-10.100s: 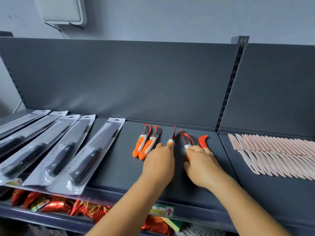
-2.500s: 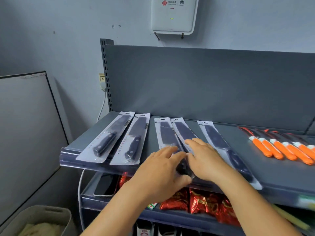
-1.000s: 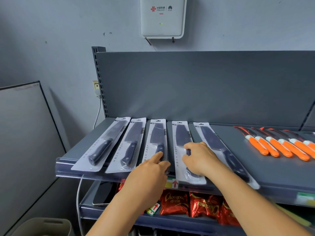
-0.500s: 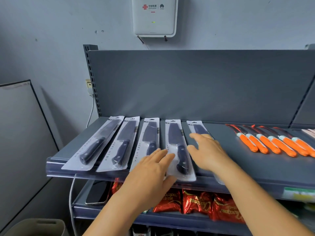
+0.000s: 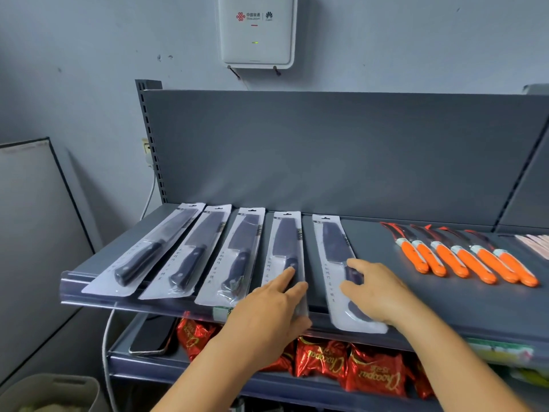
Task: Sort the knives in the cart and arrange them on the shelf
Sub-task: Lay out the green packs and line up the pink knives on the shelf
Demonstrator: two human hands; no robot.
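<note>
Several packaged black-handled kitchen knives lie side by side on the grey shelf (image 5: 416, 310), blades pointing to the back. My left hand (image 5: 267, 310) lies flat with straight fingers on the fourth package (image 5: 283, 242). My right hand (image 5: 374, 289) rests with spread fingers on the handle end of the fifth package (image 5: 332, 245), which overhangs the shelf's front lip. A row of orange-handled knives (image 5: 463, 260) lies to the right. Pale pink knives (image 5: 534, 242) show at the far right edge.
A clear plastic strip (image 5: 89, 289) runs along the shelf's front edge. Red snack bags (image 5: 350, 370) and a dark phone (image 5: 151, 334) sit on the lower shelf. A white wall box (image 5: 257, 31) hangs above. A beige bin (image 5: 50, 394) stands at bottom left.
My right hand has slid the fifth package away from the fourth, opening a gap between them. My left hand has shifted onto the fourth package.
</note>
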